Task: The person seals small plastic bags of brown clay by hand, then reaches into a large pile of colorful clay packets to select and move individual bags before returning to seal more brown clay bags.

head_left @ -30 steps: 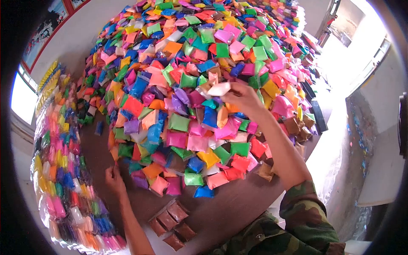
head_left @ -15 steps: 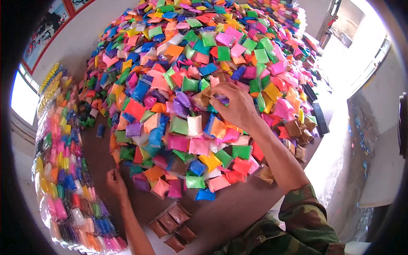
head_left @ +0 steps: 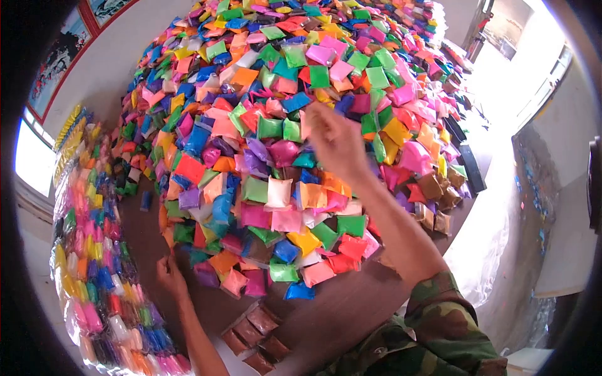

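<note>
My right hand (head_left: 338, 141) is over the middle of a large heap of small clear packets filled with coloured material (head_left: 256, 189). Its fingers look curled but are smeared by motion, and whatever is in them is hidden. Close to its wrist side lies a magenta packet (head_left: 283, 152). My left hand (head_left: 171, 276) stays low at the heap's left edge, above the brown table (head_left: 141, 232), fingers closed; I cannot make out anything in them. Several brown packets (head_left: 261, 318) lie together at the table's front edge, between my forearms.
Long clear bags of coloured packets (head_left: 94, 250) are stacked along the left. More brown packets (head_left: 442, 188) lie at the heap's right edge, near a black bar-shaped object (head_left: 471, 168). A bright doorway (head_left: 520, 75) is at the right.
My right hand has lifted away from where it pinched a brown packet; that packet no longer shows there, and a magenta one does. My left hand has barely moved. The view has shifted slightly.
</note>
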The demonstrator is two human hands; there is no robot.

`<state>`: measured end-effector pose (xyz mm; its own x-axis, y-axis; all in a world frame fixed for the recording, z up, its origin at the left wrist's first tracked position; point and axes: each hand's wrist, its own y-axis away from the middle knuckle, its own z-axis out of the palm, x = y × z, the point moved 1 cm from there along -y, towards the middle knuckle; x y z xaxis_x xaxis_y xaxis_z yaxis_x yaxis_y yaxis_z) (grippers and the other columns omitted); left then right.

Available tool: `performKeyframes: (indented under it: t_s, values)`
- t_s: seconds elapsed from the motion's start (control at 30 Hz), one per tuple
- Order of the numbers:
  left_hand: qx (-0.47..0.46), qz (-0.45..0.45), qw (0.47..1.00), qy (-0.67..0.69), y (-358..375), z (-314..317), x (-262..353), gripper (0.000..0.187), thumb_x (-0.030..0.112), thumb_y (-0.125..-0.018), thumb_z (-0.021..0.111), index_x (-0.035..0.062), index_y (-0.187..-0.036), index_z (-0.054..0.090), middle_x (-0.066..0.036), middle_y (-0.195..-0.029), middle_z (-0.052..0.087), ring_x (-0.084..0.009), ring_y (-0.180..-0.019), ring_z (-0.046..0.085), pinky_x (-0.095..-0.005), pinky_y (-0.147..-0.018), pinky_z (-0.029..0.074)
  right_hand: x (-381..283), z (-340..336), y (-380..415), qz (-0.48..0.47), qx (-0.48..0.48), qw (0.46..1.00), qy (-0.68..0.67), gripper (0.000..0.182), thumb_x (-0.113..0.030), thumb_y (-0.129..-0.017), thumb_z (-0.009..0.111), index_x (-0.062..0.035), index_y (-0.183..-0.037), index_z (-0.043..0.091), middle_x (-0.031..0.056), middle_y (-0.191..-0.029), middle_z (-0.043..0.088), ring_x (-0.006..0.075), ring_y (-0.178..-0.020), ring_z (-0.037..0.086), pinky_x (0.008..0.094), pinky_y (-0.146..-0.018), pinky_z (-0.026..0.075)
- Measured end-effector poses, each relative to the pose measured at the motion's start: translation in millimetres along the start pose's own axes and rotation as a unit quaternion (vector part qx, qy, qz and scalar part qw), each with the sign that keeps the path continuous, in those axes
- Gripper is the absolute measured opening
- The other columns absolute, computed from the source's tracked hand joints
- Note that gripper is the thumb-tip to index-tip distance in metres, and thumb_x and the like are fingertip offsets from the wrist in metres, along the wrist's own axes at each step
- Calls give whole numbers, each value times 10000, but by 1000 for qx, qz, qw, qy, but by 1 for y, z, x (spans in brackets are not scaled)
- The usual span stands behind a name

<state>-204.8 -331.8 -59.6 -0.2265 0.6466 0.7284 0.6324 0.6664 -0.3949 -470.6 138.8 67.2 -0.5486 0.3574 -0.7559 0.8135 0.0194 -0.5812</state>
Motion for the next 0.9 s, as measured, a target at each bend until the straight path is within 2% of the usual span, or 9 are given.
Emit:
performKeyframes:
  t_s: [0.07,0.17,0.27,0.3,0.4,0.5,0.7,0.8,0.9]
  values:
    - [-9,7,1000,-9,-1,-2,-6,189,147,-1045,661,-42,-1038,669,-58,-942,679,-149,-890,628,-312,-806,503,21,-22,-16,108,37,986,-124,361,-92,-1016,617,-76,-1374,661,142,-1107,753,195,-897,759,369,-738,591]
    - [-12,7,1000,-4,-3,-1,-2,199,157,-1049,660,-41,-1046,660,-60,-941,671,-143,-877,611,-306,-788,492,39,-35,-21,228,6,969,-96,391,-80,-1039,577,-84,-1425,635,147,-1145,754,225,-950,757,356,-809,592]
    - [-16,-6,1000,-13,-2,-2,-7,208,163,-1051,660,-43,-1078,663,-72,-976,687,-154,-910,633,-314,-812,505,90,-12,-22,-1,-32,995,98,420,-85,-998,626,-99,-1418,640,177,-1176,745,315,-997,749,382,-890,590]
    - [-16,-5,1000,-7,-1,-2,-6,210,164,-1051,660,-42,-1087,666,-77,-992,693,-158,-925,640,-318,-822,510,89,-11,-22,-49,-35,987,148,495,-83,-926,688,-110,-1418,635,181,-1262,707,391,-1085,710,433,-976,568]
    - [-12,-1,1000,-4,-2,-3,-9,218,167,-1052,659,-43,-1113,671,-89,-1040,711,-171,-965,660,-328,-850,522,83,-2,-23,-56,-38,984,163,527,-108,-842,738,-161,-1361,663,148,-1243,681,408,-1125,675,495,-968,550]
    - [-14,-10,999,-27,0,-6,-9,227,167,-1052,656,-46,-1127,670,-99,-1064,721,-182,-981,670,-335,-864,527,64,-9,-33,-40,-98,961,254,532,-157,-810,796,-143,-1327,671,159,-1281,639,404,-1097,688,506,-941,559]
    - [-17,-16,998,-56,-1,-7,6,220,168,-1043,657,-47,-1088,671,-110,-1003,724,-181,-933,663,-343,-848,528,60,-6,-43,6,-145,929,339,366,-246,-829,798,-130,-1168,723,136,-1247,666,403,-1030,715,514,-856,578]
    - [-8,-10,999,-36,0,-5,0,208,164,-1041,656,-42,-1063,672,-104,-967,714,-177,-900,653,-341,-832,525,66,-8,-36,-6,-84,957,276,313,-231,-849,759,-138,-1148,746,158,-1186,704,414,-977,718,532,-844,579]
    - [-12,-20,999,-32,0,-5,5,196,159,-1044,652,-37,-1043,667,-77,-941,693,-163,-868,633,-329,-806,518,85,-22,-38,-44,-50,981,181,272,-236,-902,722,-136,-1153,757,128,-1113,747,342,-946,742,485,-788,599]
